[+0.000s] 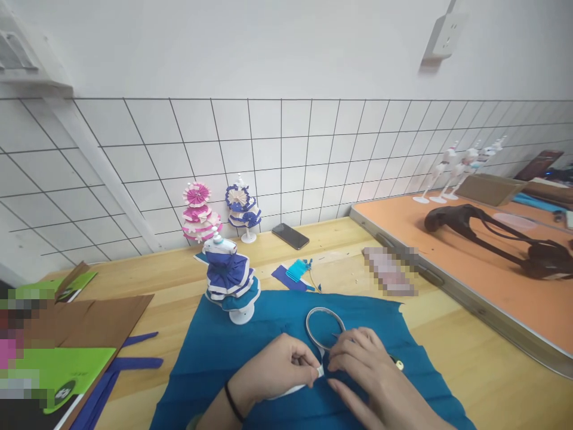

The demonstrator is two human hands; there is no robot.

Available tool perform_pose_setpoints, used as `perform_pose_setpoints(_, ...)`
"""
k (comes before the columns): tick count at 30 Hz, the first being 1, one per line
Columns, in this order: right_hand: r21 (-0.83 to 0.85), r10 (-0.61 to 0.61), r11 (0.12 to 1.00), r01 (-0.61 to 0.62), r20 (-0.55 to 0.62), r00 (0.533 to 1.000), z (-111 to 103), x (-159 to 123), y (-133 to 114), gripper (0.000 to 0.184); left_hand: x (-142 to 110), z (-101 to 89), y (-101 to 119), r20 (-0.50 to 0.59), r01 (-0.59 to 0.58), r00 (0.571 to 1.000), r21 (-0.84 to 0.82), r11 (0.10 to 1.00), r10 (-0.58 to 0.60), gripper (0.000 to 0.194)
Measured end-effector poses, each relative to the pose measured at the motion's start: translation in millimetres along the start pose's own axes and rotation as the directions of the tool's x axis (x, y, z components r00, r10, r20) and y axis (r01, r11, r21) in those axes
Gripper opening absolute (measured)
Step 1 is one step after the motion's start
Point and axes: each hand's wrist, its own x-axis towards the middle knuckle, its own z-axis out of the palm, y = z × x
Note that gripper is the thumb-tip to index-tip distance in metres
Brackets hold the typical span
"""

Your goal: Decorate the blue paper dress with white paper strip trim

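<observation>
Left fingers (306, 375), pinching white strip (320, 371), seemingly unfinished; right fingers (351, 349) beside round loop (308, 325), grip unclear. Three ruffled figurines (227, 272), seemingly complete; blue cloth (268, 316), spread.

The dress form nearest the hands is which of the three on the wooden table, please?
The purple-and-teal one, standing on the blue cloth; the pink one and blue-and-cream one stand farther back.
</observation>
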Motion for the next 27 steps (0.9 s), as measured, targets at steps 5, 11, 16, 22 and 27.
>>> perform_pose_setpoints(5,-0.065,0.003,0.998,-0.004,-0.010,1.000,4.6,0.3,-5.0,0.010,3.9,4.2,-7.9,0.009,-0.031,0.999,-0.020,0.999,0.032,0.015)
perform_pose_setpoints(11,-0.061,0.004,0.998,-0.005,-0.014,1.000,10.3,-1.7,-3.6,0.016,5.3,6.8,-8.9,-0.002,-0.006,1.000,-0.045,0.999,0.006,0.014)
perform_pose_setpoints(16,-0.011,0.090,0.996,-0.089,0.041,0.995,9.7,-5.6,-0.3,0.015,4.6,6.6,-8.9,0.014,0.000,1.000,-0.075,0.997,0.001,0.012)
perform_pose_setpoints(22,0.003,0.115,0.993,-0.115,0.052,0.992,10.2,-8.8,6.8,0.015,7.1,2.9,-16.3,0.031,-0.010,0.999,-0.052,0.999,0.011,0.010)
perform_pose_setpoints(27,0.013,0.120,0.993,-0.121,0.053,0.991,8.1,-7.9,7.7,0.015,8.5,4.9,-16.6,0.020,0.131,0.991,-0.093,0.987,-0.130,0.010)
